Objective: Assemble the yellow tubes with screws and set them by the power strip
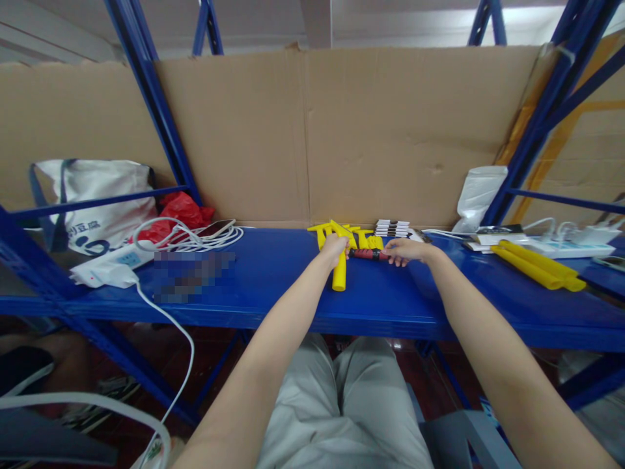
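Note:
On the blue shelf, my left hand (pixel 334 249) is closed round a yellow tube (pixel 338 277), whose lower end points toward me. To its right lies a dark red and black rod (pixel 368 254), roughly level. The fingertips of my right hand (pixel 404 251) are at the rod's right end, pinched on it. Behind my hands are several yellow pieces (pixel 362 238) in a loose pile. A stack of small white and black items (pixel 392 228) sits just behind the rod.
Two yellow tubes (pixel 532 264) lie at the right beside a white power strip (pixel 571 247). White cables (pixel 209 240), a red bag (pixel 183 212), another power strip (pixel 114 260) and a cloth bag (pixel 102 208) are at the left. Cardboard (pixel 390 130) stands behind. A person's leg shows lower left.

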The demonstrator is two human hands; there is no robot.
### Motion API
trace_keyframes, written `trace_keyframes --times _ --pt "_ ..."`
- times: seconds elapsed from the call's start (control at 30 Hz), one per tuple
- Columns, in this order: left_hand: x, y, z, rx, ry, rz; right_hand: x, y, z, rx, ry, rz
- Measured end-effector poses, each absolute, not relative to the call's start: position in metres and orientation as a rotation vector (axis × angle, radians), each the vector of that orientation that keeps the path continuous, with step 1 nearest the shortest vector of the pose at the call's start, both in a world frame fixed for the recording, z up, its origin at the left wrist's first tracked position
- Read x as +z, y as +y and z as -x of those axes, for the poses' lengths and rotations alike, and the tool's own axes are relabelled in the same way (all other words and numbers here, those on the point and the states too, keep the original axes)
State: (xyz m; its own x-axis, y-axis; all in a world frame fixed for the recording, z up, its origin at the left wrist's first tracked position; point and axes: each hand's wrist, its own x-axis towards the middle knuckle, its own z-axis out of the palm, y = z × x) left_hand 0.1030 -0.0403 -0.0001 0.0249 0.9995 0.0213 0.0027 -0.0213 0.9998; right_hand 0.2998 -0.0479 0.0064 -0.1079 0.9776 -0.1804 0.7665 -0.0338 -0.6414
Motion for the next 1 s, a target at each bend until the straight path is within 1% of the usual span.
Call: trace_keyframes --times 0.27,0.37,0.47,0.57,0.8,0.9,1.0 --pt "0.0 -0.042 -0.104 1.144 1.208 -1.34 0.006 -0.041 -0.305 0.601 -1.946 1.92" --pt "-0.001 -0.045 -0.107 1.139 1.181 -1.452 0.004 -0.035 -0.31 0.473 -1.951 1.996" --pt "-0.004 -0.045 -0.108 1.142 1.15 -1.575 0.002 -0.031 -0.313 0.416 -1.963 2.018" --pt "-0.007 -0.042 -0.108 1.082 1.226 -1.713 0.002 -0.03 -0.316 0.335 -1.971 2.037" --pt "-0.014 -0.032 -0.105 1.07 1.342 -1.911 0.008 -0.03 -0.326 -0.115 -1.795 2.011" --pt "-0.014 -0.034 -0.105 1.069 1.357 -1.938 0.008 -0.03 -0.334 -0.187 -1.749 2.024" --pt "-0.01 -0.037 -0.105 1.037 1.344 -1.981 0.004 -0.028 -0.346 -0.17 -1.776 2.139"
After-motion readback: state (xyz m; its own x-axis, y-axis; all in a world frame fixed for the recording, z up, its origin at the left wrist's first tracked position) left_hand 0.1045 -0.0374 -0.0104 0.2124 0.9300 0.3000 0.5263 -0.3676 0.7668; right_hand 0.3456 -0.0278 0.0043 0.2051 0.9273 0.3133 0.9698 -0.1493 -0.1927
